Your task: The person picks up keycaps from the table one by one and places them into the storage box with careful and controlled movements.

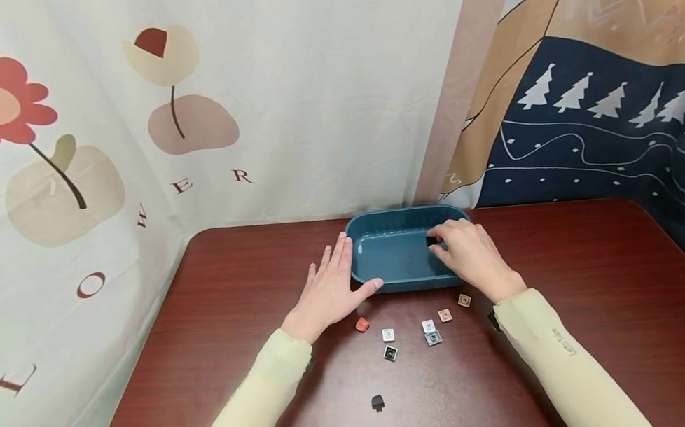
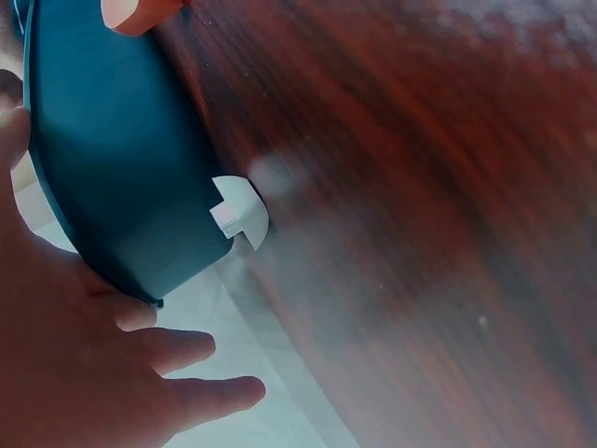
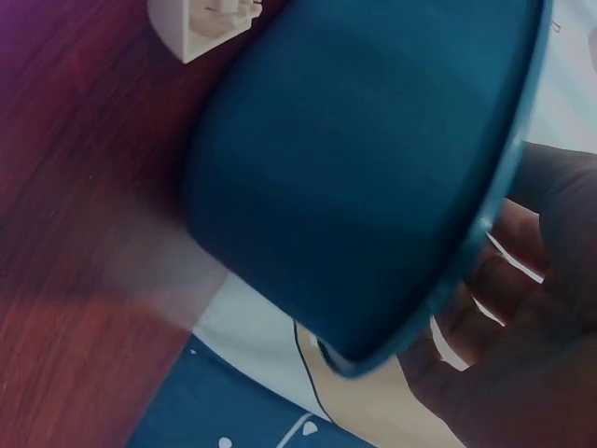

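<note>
A teal oblong basin stands near the table's far edge. My left hand rests at its left end, fingers straight and thumb spread along the near corner. Over the basin's right end, my right hand pinches a small black keycap, largely hidden by the fingers. In front of the basin lie several loose keycaps: a red one, a white one, a black one, another white one against a grey one, and two tan ones, one tan keycap nearest the right wrist.
A black piece with a small stem lies nearer the front on the reddish-brown table. A printed white curtain hangs right behind the table, with a navy panel of white trees at the right.
</note>
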The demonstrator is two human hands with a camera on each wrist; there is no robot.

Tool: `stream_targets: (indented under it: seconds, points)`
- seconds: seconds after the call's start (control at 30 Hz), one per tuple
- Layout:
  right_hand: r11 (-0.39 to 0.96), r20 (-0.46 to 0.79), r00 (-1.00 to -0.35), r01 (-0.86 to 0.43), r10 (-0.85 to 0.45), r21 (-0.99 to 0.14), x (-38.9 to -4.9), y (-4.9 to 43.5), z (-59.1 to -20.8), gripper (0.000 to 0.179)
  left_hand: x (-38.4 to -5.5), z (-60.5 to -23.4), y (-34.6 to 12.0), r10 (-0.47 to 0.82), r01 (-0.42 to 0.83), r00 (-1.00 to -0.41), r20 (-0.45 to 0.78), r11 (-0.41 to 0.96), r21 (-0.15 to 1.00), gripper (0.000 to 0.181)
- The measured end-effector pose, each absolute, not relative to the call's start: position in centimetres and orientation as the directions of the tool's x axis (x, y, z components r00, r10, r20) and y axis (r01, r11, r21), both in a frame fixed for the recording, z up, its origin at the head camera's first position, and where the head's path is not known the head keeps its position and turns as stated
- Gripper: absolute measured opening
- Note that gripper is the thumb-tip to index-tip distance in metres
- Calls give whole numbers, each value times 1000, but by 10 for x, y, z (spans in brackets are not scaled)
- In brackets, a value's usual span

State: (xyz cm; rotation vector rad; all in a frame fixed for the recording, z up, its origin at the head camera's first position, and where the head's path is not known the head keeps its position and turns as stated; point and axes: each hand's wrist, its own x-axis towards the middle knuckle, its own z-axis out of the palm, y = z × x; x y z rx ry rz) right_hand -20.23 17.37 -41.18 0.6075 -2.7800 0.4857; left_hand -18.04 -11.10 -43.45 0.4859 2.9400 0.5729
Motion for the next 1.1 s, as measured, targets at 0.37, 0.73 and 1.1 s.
stream_targets:
  seconds: [0.37,0.73,1.1]
  points:
    - [864,197,-918,-393,-346,-315,-216,160,-418,25,-180,-433,-110,314,269,-948,-47,873,407,105]
    - [875,79,-924,-379,-373,-302,-225,154,-425,22,-180,-434,-111,325,282,-945,-41,872,399,107]
    - [910,53,-945,-324,-322,-260,-223,153,-419,31,-180,-434,-111,326,283,-944,-44,873,398,106]
